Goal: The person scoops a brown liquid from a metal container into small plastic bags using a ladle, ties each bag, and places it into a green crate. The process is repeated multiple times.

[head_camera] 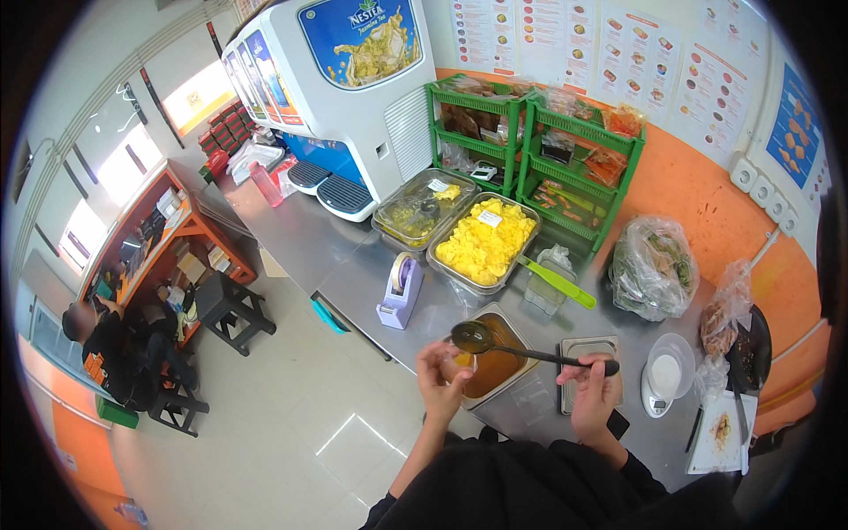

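Note:
My right hand (591, 396) grips the handle end of a black ladle (473, 336). Its bowl, with some brown sauce in it, is raised above a rectangular steel pan (491, 310) of brown-orange sauce (493, 372). In my left hand (440, 381) is a small clear plastic bag (466, 360), its mouth close below the ladle bowl. Something orange-yellow shows in the bag. Just right of the pan, a shallow steel tray (589, 346) lies partly behind my right hand. Small clear plastic bags (530, 399) lie flat on the steel counter between them.
Behind the pan stand a tray of yellow food (487, 242), a lidded tray (424, 209) and a purple tape dispenser (401, 291). A lime-green utensil (560, 283) rests on a plastic container. To the right are a kitchen scale (656, 405) and a cutting board (705, 457) with a knife. A person (122, 358) sits far left.

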{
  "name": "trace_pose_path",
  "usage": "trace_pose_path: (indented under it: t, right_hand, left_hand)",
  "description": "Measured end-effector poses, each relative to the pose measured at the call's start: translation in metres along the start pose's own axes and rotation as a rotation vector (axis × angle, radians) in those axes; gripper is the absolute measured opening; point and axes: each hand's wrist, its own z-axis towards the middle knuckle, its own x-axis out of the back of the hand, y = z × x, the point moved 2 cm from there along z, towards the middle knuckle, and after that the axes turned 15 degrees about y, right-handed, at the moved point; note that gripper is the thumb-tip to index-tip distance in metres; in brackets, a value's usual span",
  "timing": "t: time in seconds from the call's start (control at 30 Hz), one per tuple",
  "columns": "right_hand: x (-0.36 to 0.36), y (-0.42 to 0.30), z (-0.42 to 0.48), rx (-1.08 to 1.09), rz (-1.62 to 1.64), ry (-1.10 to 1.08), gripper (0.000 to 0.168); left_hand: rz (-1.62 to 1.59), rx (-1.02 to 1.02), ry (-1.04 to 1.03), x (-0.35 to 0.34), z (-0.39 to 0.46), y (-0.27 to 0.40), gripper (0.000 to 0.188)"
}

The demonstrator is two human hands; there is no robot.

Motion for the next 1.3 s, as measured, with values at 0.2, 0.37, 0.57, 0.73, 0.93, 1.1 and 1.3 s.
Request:
trace_pose_path:
  t: [0.2, 0.37, 0.57, 0.73, 0.93, 1.1, 1.3]
  right_hand:
    - [0.026, 0.037, 0.012, -0.519, 0.196, 0.224, 0.031]
    - [0.057, 0.085, 0.008, -0.588, 0.026, 0.119, 0.03]
    - [0.033, 0.071, 0.009, 0.204, -0.784, 0.101, 0.038]
    - [-0.05, 0.011, 0.014, 0.442, -0.521, -0.387, 0.035]
    - [-0.082, 0.038, -0.011, 0.522, -0.312, -0.509, 0.006]
    - [-0.081, 0.04, -0.017, 0.525, -0.326, -0.412, 0.005]
    - [-0.1, 0.049, -0.021, 0.475, -0.201, -0.528, 0.006]
  left_hand:
    - [-0.208, -0.032, -0.06, 0.003, 0.005, -0.001, 0.051]
    - [-0.009, -0.077, -0.065, 0.007, 0.006, 0.01, 0.042]
    - [0.038, -0.073, -0.011, 0.004, 0.003, 0.023, 0.021]
    - [-0.008, 0.004, 0.114, -0.003, -0.004, 0.04, 0.012]
    - [-0.053, 0.051, 0.248, 0.006, -0.009, 0.054, 0.018]
    - [0.03, 0.04, 0.099, 0.016, -0.01, 0.051, 0.011]
    - [0.027, -0.05, 0.149, 0.033, -0.014, 0.057, 0.006]
